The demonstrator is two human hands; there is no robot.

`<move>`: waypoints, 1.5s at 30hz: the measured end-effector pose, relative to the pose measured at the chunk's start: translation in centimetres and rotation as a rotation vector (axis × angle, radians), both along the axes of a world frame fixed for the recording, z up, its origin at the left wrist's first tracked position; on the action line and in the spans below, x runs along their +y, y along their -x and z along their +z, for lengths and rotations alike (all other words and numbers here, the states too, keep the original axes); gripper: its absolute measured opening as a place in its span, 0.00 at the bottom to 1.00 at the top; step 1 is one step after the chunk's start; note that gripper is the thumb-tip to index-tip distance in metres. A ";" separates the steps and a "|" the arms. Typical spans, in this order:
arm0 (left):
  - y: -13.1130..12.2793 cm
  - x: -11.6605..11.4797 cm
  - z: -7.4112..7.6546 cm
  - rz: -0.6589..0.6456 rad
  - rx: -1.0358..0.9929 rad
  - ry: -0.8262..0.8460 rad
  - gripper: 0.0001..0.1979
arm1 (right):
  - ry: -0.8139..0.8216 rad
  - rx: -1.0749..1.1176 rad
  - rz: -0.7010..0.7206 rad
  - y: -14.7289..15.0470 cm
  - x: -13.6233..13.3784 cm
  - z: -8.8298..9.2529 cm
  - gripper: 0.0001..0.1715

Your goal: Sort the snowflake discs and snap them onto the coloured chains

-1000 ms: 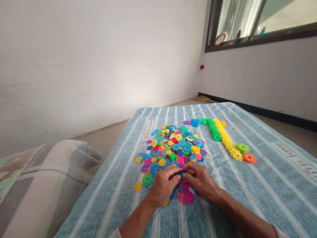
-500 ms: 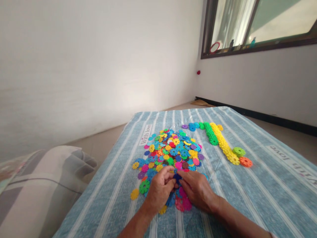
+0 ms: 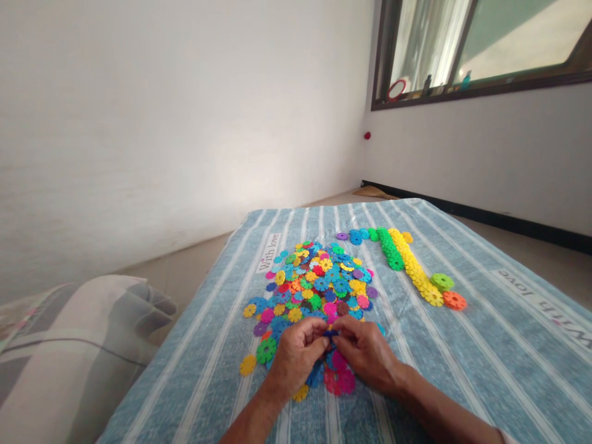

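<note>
Between my two hands is a dark blue notched plastic disc (image 3: pixel 330 333), seen nearly edge-on. My left hand (image 3: pixel 300 351) pinches its left side with thumb and fingers, while my right hand (image 3: pixel 367 351) grips the right side the same way. Both hands are closed and hover over the near part of a pile of flower-shaped discs (image 3: pixel 319 280) in many colours. Beneath them lie pink discs (image 3: pixel 340 379), and a green disc (image 3: pixel 266 350) is left of my left wrist. My fingers hide part of the held disc.
To the right of the pile lie a long yellow row of discs (image 3: pixel 416 271), a green row (image 3: pixel 391 250) and an orange disc (image 3: pixel 455 300). A striped blue cloth (image 3: pixel 194 345) covers the table. Grey checked fabric (image 3: pixel 92 333) is at left.
The dark blue disc has turned from showing its face to nearly edge-on between my fingers. My hands stay close together at the same spot, and the view has shifted slightly.
</note>
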State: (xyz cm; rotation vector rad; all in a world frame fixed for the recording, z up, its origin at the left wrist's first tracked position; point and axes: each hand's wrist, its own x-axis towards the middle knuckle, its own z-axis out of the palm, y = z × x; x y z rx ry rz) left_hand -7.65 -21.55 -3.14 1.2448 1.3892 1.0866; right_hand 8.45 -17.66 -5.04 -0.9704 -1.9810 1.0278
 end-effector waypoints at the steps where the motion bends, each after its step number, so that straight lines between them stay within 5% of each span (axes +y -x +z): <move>1: 0.1 0.0 0.0 0.000 0.011 -0.001 0.06 | 0.014 0.025 -0.004 0.0 0.0 0.0 0.07; 8: 0.4 0.1 0.1 0.020 0.007 -0.001 0.09 | 0.095 0.099 0.004 0.1 0.0 -0.1 0.08; 13: 1.8 0.5 0.2 0.165 0.053 -0.050 0.11 | 0.013 0.104 -0.068 -0.6 0.5 -0.4 0.16; 22: 11.0 5.3 1.6 0.542 0.472 -0.083 0.18 | -0.114 0.048 -0.290 -2.9 3.2 -1.5 0.19; 30: 14.9 9.5 0.2 0.533 0.743 0.009 0.13 | -0.149 0.011 -0.341 -3.6 3.9 -2.2 0.18; 45: 14.5 9.7 0.6 0.492 1.101 0.109 0.16 | -0.044 0.075 -0.547 -6.4 6.4 -1.4 0.20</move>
